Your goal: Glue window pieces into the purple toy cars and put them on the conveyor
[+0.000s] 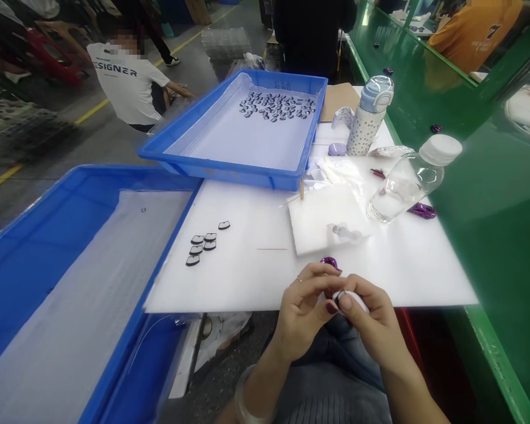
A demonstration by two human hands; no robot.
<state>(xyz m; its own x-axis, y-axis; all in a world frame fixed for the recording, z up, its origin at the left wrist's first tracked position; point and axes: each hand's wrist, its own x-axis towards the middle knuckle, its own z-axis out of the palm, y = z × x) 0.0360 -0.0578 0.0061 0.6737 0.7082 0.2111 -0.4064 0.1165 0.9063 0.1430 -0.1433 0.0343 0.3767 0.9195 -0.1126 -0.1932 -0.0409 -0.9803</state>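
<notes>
Both hands meet at the near edge of the white board, fingertips together. Between them is a small black-and-white piece (pixel 357 299), mostly covered by the fingers, so its exact kind cannot be made out. My right hand (pixel 377 321) is closed round its white part, thumb on top. The thumb and fingers of my left hand (pixel 300 309) pinch at its dark end. Just beyond the left fingertips lies a shiny purple part (pixel 329 261). Farther left on the board rest several small black-rimmed, curved pieces (pixel 196 249), one of them a little apart.
A blue tray (pixel 229 168) with many small dark parts stands at the back; another blue tray (pixel 83 176) is at left. On the white board (pixel 247 282) are a foam pad (pixel 311 227), small dropper bottle (pixel 347 232), clear bottle (pixel 397 188) and dotted flask (pixel 364 126). People are beyond.
</notes>
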